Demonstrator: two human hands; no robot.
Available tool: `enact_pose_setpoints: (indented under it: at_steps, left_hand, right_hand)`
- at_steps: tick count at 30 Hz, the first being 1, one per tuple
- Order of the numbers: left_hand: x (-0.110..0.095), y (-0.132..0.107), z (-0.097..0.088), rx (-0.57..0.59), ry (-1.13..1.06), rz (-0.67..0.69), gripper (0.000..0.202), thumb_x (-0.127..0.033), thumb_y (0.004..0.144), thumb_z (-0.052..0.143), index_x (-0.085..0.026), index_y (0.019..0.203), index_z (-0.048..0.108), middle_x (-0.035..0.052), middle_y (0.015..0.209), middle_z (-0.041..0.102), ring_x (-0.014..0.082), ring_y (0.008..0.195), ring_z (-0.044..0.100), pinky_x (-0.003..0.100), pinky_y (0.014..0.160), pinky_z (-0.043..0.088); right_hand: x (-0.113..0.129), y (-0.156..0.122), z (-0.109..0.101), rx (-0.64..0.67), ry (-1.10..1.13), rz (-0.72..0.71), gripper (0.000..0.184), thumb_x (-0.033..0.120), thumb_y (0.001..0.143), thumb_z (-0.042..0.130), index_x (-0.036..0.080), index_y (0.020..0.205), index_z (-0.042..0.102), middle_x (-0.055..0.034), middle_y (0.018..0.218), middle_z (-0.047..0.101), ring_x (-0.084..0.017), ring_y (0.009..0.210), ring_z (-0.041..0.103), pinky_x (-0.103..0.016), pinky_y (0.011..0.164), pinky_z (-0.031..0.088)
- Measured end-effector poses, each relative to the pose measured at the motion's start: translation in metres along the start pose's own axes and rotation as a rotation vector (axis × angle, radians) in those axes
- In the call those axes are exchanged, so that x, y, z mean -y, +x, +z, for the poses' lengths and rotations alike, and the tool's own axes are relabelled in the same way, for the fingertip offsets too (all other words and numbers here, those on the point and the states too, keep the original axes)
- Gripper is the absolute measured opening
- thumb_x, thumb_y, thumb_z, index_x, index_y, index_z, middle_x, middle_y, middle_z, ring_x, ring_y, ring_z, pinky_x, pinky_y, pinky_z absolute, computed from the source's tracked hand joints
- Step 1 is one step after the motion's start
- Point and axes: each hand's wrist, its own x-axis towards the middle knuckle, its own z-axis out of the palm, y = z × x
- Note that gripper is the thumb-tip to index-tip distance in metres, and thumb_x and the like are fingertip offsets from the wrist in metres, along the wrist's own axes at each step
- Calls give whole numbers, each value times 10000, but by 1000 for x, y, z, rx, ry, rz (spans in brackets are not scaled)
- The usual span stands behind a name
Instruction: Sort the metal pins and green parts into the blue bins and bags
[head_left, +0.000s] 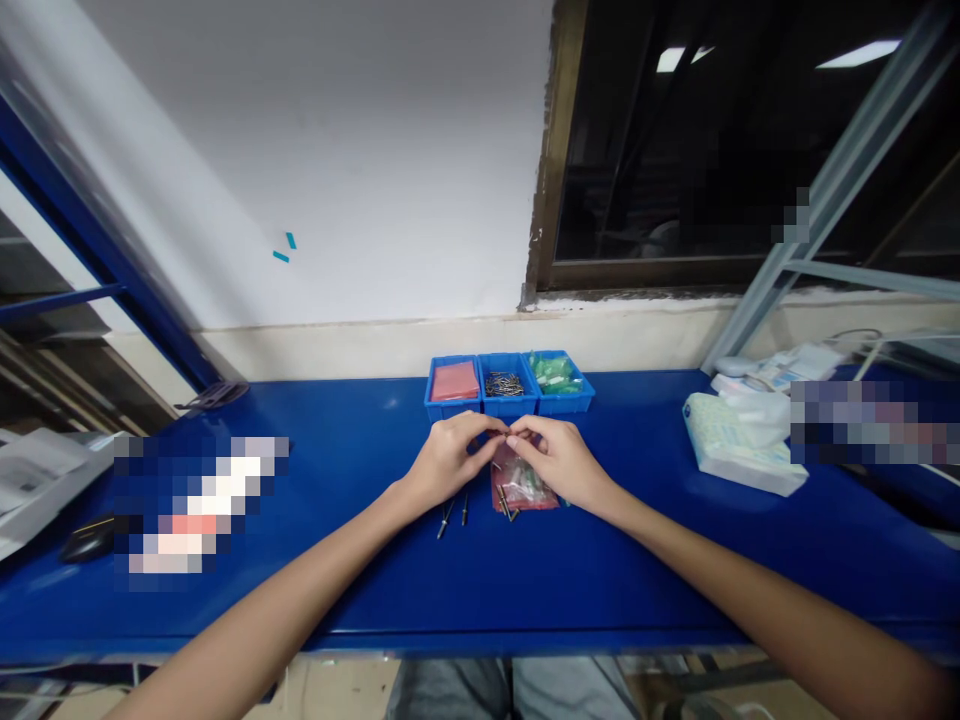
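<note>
My left hand [446, 462] and my right hand [568, 462] meet over the middle of the table, thumbs and fingertips pinched together at the top edge of a small clear plastic bag with red in it [536, 492]. The bag hangs or lies below my fingers; something pale green shows inside. A few pin-like metal pieces resembling blind rivets [506, 503] show at the bag's lower left; whether they are in it or on it I cannot tell. Two more rivets [444, 522] lie on the blue table left of the bag, under my left hand.
Three blue bins stand behind my hands: one with red bags [455, 381], one with loose rivets [504, 385], one with green packets [555, 374]. A tissue pack [742, 445] lies at right. A black mouse-like object [86, 540] and a blurred-out patch are at left.
</note>
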Motion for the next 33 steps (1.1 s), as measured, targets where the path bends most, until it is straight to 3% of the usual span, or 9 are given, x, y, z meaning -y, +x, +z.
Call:
enact_pose_setpoints:
  at_steps: [7, 13, 18, 21, 29, 33]
  left_hand:
    - [3, 1, -3, 21, 62, 29, 177, -231, 955, 624, -192, 1114, 692, 48, 1020, 744, 180, 905, 661, 300, 826, 529]
    - [6, 1, -1, -29, 124, -115, 278, -182, 971, 574, -226, 1233, 657, 54, 1009, 732, 197, 910, 657, 342, 842, 514]
    - [5, 5, -1, -68, -88, -283, 112, -240, 925, 658, -184, 1017, 692, 19, 868, 740, 154, 753, 666, 254, 678, 482]
    - [2, 5, 0, -77, -212, -360, 159, -314, 876, 728, -161, 872, 682, 13, 802, 739, 143, 706, 662, 225, 621, 449]
    - [-2, 4, 1, -38, -227, -342, 219, -375, 861, 739, -166, 800, 717, 14, 780, 751, 145, 679, 652, 223, 597, 438]
    - [0, 6, -1, -51, -142, -257, 172, -327, 942, 636, -186, 1010, 708, 23, 883, 752, 157, 762, 678, 243, 658, 479]
  right_hand:
    - [-2, -1, 1, -85, -97, -102, 113, 196, 919, 593, 197, 821, 648, -2, 806, 692, -150, 730, 625, -254, 696, 434]
    - [1, -1, 0, -103, -89, -89, 162, 268, 947, 588, 205, 811, 650, 2, 781, 689, -155, 706, 620, -268, 710, 447]
    - [-2, -2, 1, -62, -113, -87, 106, 242, 946, 587, 208, 897, 675, -13, 865, 715, -163, 781, 647, -272, 743, 453]
    - [-5, -2, 3, -41, -152, -96, 79, 217, 938, 595, 209, 940, 673, -26, 899, 715, -179, 842, 651, -288, 781, 453]
    - [-6, -2, 2, -17, -198, -194, 146, 140, 956, 538, 211, 861, 623, -9, 857, 682, -173, 832, 618, -283, 753, 431]
    - [-7, 2, -6, -43, -330, -278, 165, 177, 985, 499, 201, 878, 623, -42, 865, 669, -201, 857, 591, -319, 806, 445]
